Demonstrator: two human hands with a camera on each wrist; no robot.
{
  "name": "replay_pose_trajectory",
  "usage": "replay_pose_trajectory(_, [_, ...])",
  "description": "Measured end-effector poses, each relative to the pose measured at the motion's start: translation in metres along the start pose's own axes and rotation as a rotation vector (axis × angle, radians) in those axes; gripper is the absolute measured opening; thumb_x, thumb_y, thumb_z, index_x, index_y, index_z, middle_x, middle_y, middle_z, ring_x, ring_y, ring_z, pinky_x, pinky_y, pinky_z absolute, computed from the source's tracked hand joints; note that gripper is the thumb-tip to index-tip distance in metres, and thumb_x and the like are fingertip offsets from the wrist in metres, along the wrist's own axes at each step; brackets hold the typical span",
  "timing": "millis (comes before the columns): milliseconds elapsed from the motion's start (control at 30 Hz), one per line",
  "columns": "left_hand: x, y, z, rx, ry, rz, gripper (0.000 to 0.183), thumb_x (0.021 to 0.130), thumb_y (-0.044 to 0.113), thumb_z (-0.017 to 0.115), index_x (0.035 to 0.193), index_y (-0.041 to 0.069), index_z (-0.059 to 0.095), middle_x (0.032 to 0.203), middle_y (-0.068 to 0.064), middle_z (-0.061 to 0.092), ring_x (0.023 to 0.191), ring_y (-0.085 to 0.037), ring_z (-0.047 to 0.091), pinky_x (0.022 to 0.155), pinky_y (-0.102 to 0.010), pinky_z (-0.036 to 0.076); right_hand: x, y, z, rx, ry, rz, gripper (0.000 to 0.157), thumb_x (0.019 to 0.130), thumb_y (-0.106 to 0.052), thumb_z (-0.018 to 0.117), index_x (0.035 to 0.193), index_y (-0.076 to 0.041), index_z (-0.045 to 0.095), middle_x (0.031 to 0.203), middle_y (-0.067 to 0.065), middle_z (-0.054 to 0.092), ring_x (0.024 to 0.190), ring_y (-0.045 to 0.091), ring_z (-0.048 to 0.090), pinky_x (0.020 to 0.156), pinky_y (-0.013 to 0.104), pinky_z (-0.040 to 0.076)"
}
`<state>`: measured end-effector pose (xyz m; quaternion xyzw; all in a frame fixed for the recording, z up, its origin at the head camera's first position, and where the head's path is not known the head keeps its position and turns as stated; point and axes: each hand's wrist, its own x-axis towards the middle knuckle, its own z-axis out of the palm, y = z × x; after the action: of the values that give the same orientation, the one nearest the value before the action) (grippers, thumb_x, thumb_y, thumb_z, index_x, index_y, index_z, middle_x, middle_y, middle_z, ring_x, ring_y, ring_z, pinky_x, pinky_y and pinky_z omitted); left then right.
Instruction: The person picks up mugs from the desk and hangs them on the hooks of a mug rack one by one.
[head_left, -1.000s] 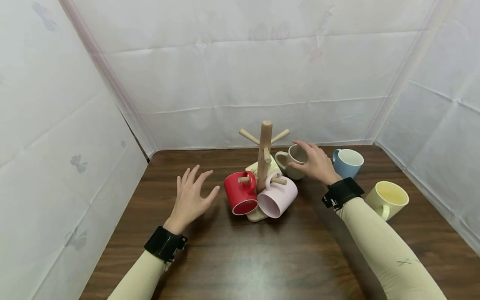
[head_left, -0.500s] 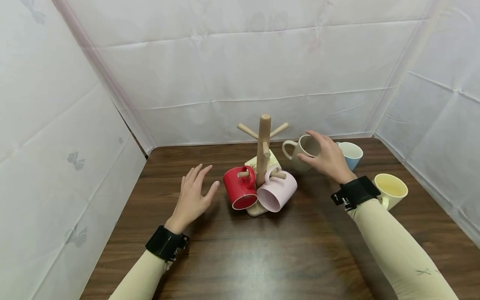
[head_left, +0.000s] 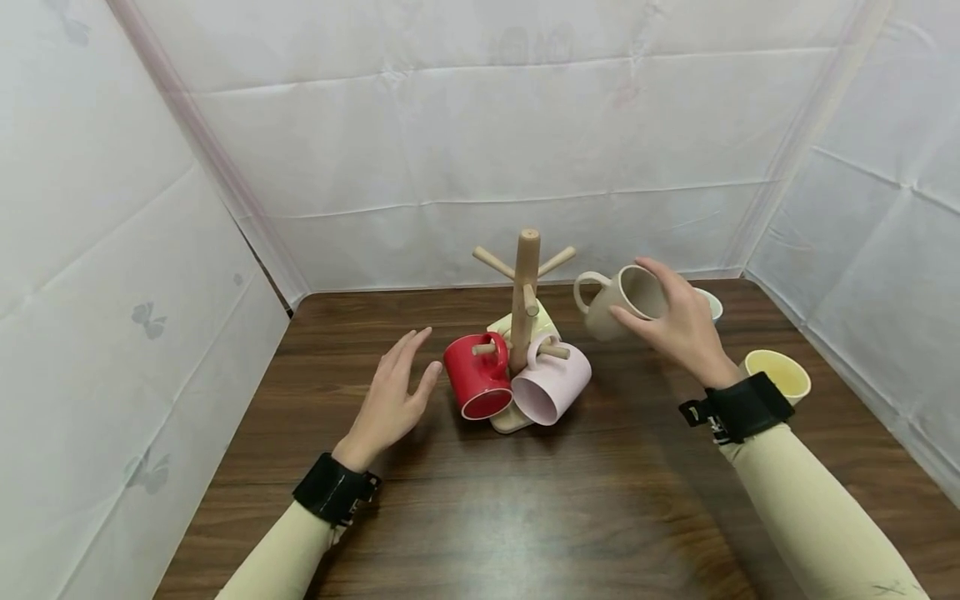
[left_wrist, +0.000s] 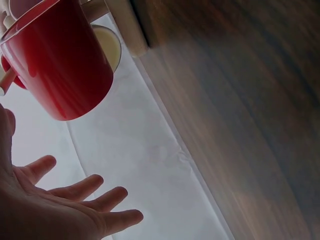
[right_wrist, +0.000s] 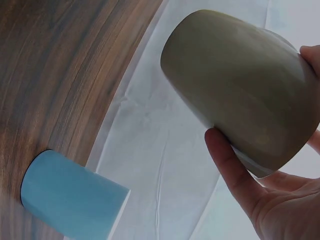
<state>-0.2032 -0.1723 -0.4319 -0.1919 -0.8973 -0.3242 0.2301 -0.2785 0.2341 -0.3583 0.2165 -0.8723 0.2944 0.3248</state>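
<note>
My right hand (head_left: 684,332) grips a grey-beige mug (head_left: 609,310) near its rim, thumb on the near side and fingers at the far side. The mug tilts with its handle toward the wooden mug rack (head_left: 527,275); the right wrist view shows the mug's body (right_wrist: 235,85) raised off the table. My left hand (head_left: 387,404) hovers left of the rack, fingers spread and holding nothing. Beside it a red mug (head_left: 477,379) hangs by its handle from a peg. A pale pink mug (head_left: 558,379) hangs on the neighbouring peg, and a cream-yellow mug (head_left: 549,321) shows behind the post.
A yellow mug (head_left: 780,375) stands at the right, partly behind my right wrist. Farther back is a blue mug (right_wrist: 72,195), mostly hidden by my right hand in the head view. Upper pegs (head_left: 491,262) stick out bare from the rack. White sheeting (head_left: 450,125) encloses the dark wooden table (head_left: 480,517).
My right hand has lifted the grey-beige mug from the table and carried it to the right, tilting it. The left hand has barely moved, staying beside the red mug.
</note>
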Motion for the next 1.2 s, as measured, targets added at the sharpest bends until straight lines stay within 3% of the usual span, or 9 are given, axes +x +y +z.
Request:
replay_pose_trajectory(200, [-0.002, 0.001, 0.006, -0.02, -0.034, -0.003, 0.055, 0.096, 0.044, 0.044, 0.146, 0.029, 0.027, 0.146, -0.002, 0.033, 0.131, -0.021, 0.029, 0.099, -0.055, 0.033, -0.01, -0.001, -0.008, 0.043, 0.018, 0.029, 0.072, 0.068, -0.04, 0.079, 0.133, -0.027, 0.05, 0.128, -0.001, 0.054, 0.11, 0.02, 0.052, 0.081, 0.046, 0.044])
replay_pose_trajectory(367, [-0.002, 0.003, 0.006, -0.035, -0.049, 0.004, 0.057, 0.095, 0.044, 0.045, 0.146, 0.026, 0.027, 0.146, -0.002, 0.032, 0.131, -0.019, 0.028, 0.098, -0.054, 0.035, -0.016, -0.004, -0.012, 0.034, 0.06, 0.038, 0.071, 0.066, -0.038, 0.081, 0.13, -0.026, 0.053, 0.119, 0.004, 0.06, 0.091, 0.024, 0.058, 0.07, 0.042, 0.041])
replay_pose_trajectory(567, [-0.002, 0.005, 0.007, -0.049, -0.05, 0.016, 0.058, 0.096, 0.043, 0.044, 0.147, 0.03, 0.021, 0.147, 0.004, 0.03, 0.131, -0.012, 0.026, 0.1, -0.048, 0.034, -0.022, -0.011, -0.021, 0.07, 0.046, 0.133, 0.073, 0.065, -0.038, 0.081, 0.131, -0.034, 0.051, 0.119, 0.003, 0.06, 0.085, 0.023, 0.06, 0.067, 0.042, 0.044])
replay_pose_trajectory(733, [0.001, 0.009, 0.007, -0.079, -0.029, 0.045, 0.058, 0.096, 0.04, 0.045, 0.148, 0.029, 0.019, 0.147, 0.01, 0.028, 0.131, -0.01, 0.027, 0.102, -0.043, 0.033, -0.024, -0.016, -0.028, 0.106, 0.041, 0.148, 0.074, 0.065, -0.034, 0.082, 0.131, -0.036, 0.05, 0.122, 0.001, 0.058, 0.088, 0.022, 0.061, 0.067, 0.027, 0.045])
replay_pose_trajectory(900, [0.002, 0.015, 0.006, -0.102, -0.009, 0.045, 0.06, 0.096, 0.04, 0.046, 0.148, 0.03, 0.018, 0.147, 0.01, 0.027, 0.129, -0.01, 0.03, 0.1, -0.045, 0.035, -0.024, -0.023, -0.034, 0.169, 0.025, 0.155, 0.075, 0.065, -0.027, 0.083, 0.132, -0.034, 0.05, 0.126, -0.001, 0.056, 0.104, 0.018, 0.057, 0.075, 0.017, 0.044])
replay_pose_trajectory(1000, [0.003, 0.019, 0.005, -0.119, 0.008, 0.056, 0.061, 0.095, 0.039, 0.047, 0.148, 0.029, 0.019, 0.147, 0.008, 0.029, 0.127, -0.013, 0.034, 0.098, -0.047, 0.037, -0.023, -0.034, -0.04, 0.198, 0.007, 0.172, 0.074, 0.067, -0.023, 0.082, 0.133, -0.031, 0.049, 0.126, -0.001, 0.056, 0.107, 0.018, 0.054, 0.079, 0.017, 0.044])
replay_pose_trajectory(1200, [0.005, 0.024, 0.006, -0.138, 0.05, 0.091, 0.062, 0.094, 0.038, 0.05, 0.147, 0.027, 0.022, 0.146, 0.005, 0.032, 0.125, -0.016, 0.037, 0.097, -0.048, 0.038, -0.023, -0.066, -0.054, 0.235, -0.032, 0.183, 0.07, 0.071, -0.02, 0.079, 0.134, -0.027, 0.049, 0.124, 0.006, 0.057, 0.098, 0.022, 0.059, 0.073, 0.018, 0.047])
